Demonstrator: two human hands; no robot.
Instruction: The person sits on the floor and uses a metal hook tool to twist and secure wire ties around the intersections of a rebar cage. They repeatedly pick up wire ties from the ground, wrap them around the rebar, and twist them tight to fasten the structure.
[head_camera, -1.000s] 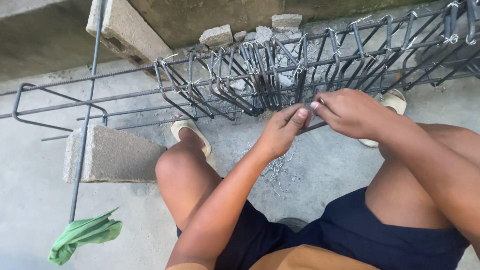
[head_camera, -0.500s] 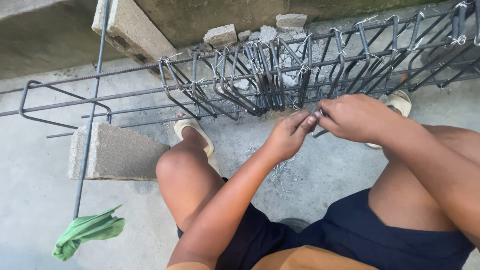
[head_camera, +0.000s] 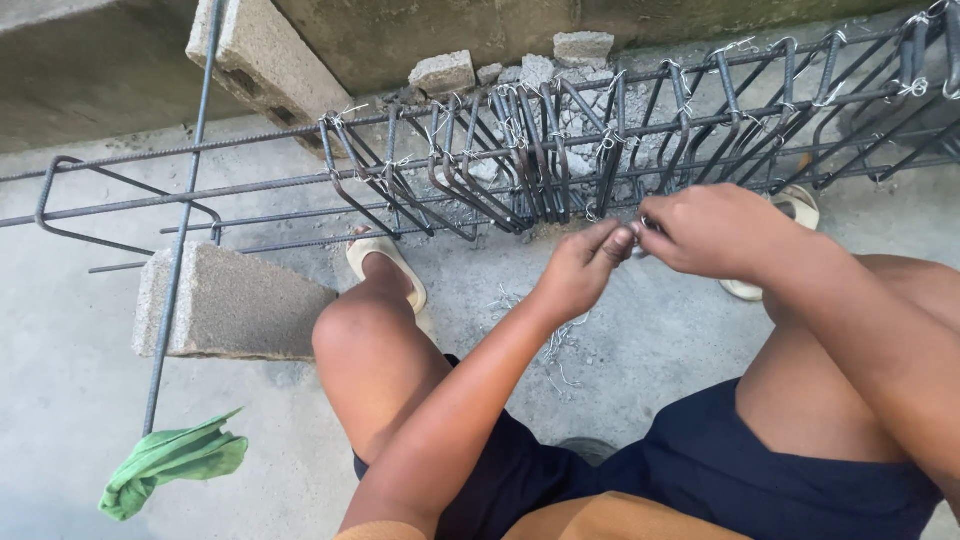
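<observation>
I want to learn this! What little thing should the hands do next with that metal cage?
Probably twist the thin tie wire tight. Both hands meet at the lower bar of the rebar cage: the left hand and right hand pinch something small between their fingers. Finished ties already show on other joints, and loose tie wires lie on the floor below.

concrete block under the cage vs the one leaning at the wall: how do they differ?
The near block lies flat on the floor and carries the rebar cage; the far block tilts against the wall, carrying nothing. The near block shows its broad face, the far block mostly a narrow face. Both are grey and rough.
</observation>
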